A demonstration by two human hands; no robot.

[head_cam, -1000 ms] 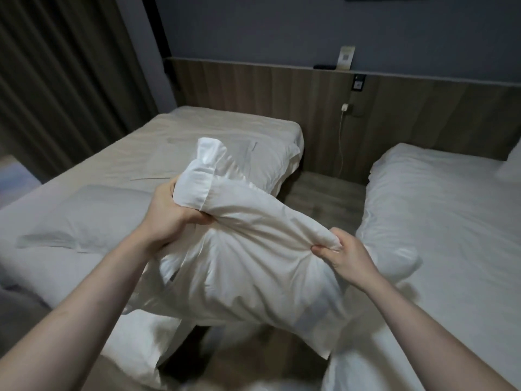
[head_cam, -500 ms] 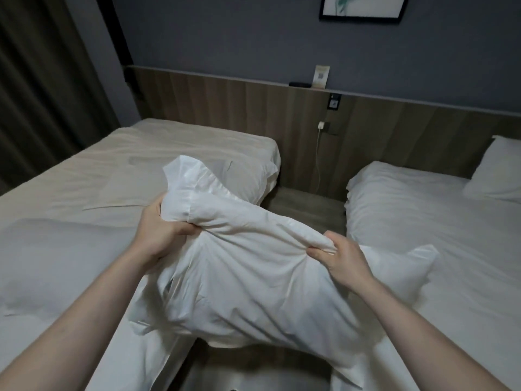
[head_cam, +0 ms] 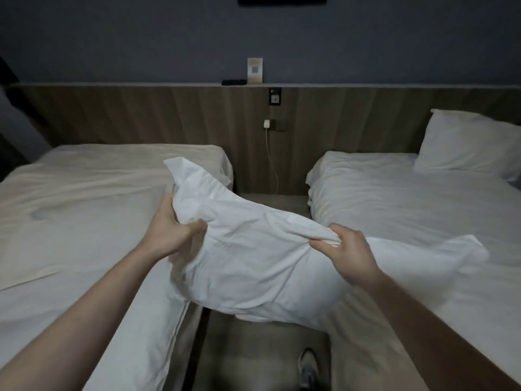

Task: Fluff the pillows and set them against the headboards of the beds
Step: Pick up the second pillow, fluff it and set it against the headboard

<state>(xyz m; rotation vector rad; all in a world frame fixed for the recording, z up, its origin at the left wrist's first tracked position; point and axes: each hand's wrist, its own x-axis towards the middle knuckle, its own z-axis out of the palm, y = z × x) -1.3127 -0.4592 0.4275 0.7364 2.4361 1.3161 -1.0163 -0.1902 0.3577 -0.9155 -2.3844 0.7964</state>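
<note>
Both hands grip the pillow over the gap btwn beds: left hand bunching its upper-left corner, right hand pinching a top-edge fold. I'd judge it light, soft, floppy w/ loose case; better to grab the stuffed body than the slack fabric.

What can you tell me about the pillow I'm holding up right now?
The held pillow is white, in a creased, cloth-like case with a loose flap sticking up at its far-left corner. It hangs slumped and tilted over the gap between the two beds. The left hand grips its upper-left end, and the right hand pinches a fold along its top edge.
</note>
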